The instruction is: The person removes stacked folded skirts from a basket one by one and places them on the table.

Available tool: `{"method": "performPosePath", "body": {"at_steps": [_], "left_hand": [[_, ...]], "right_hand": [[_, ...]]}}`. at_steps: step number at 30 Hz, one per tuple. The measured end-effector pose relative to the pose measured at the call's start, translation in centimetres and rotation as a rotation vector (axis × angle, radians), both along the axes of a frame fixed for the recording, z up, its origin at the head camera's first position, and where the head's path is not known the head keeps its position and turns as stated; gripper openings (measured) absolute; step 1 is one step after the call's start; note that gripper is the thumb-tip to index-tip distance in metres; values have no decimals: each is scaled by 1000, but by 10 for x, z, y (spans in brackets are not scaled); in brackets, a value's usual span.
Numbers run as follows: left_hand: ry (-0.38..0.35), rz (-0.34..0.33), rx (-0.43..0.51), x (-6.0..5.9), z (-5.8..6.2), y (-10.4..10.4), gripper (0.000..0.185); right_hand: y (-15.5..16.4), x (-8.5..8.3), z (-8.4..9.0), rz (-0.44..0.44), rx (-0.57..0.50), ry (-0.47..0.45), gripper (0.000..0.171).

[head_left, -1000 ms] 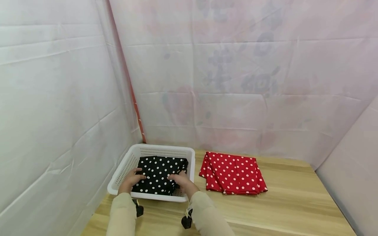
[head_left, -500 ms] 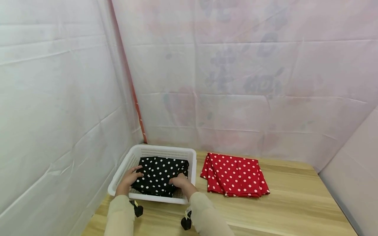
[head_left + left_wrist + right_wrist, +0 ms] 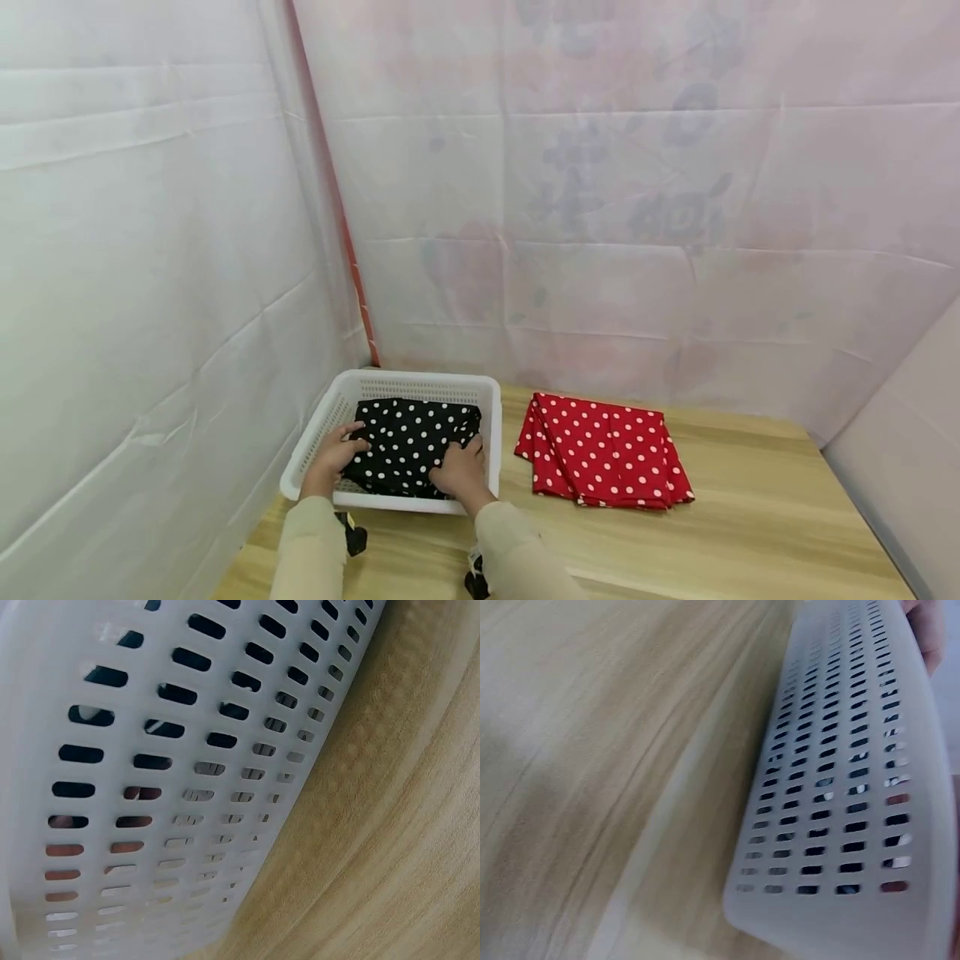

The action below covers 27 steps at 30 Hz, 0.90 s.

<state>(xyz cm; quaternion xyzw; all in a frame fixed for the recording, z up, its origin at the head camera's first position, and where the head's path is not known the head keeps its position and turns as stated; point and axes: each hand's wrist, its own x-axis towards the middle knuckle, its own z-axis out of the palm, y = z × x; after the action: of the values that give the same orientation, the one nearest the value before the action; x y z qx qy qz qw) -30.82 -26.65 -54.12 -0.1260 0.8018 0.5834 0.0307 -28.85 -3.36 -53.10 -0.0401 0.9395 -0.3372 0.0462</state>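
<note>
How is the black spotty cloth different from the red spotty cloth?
The black cloth is black with white dots; the red cloth is red with white dots. The black cloth lies inside the white basket; the red cloth lies on the bare wooden table, right of the basket. The left hand and right hand rest on the black cloth; no hand touches the red cloth. Both are folded.
</note>
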Motion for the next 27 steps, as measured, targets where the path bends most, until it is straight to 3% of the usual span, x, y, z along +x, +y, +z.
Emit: {"method": "performPosePath", "body": {"at_steps": [3,8,12,21,27], "left_hand": [[11,9,8,-3,-2,2,56],[28,7,9,-6,-1,3,57],[45,0,55,-6,-1,5,57],[26,-33,203,1,0,3,62],[66,-14,321,0,3,-2,64]], "right_hand": [[6,-5,-2,25,-56,-31,65],[13,-15,-3,20,-306,-165,83],[16,-18,-7,42,-382,-208,92],[24,-24,-10,18,-613,-205,44],[27,-30,-8,-37,-696,-194,40]]}}
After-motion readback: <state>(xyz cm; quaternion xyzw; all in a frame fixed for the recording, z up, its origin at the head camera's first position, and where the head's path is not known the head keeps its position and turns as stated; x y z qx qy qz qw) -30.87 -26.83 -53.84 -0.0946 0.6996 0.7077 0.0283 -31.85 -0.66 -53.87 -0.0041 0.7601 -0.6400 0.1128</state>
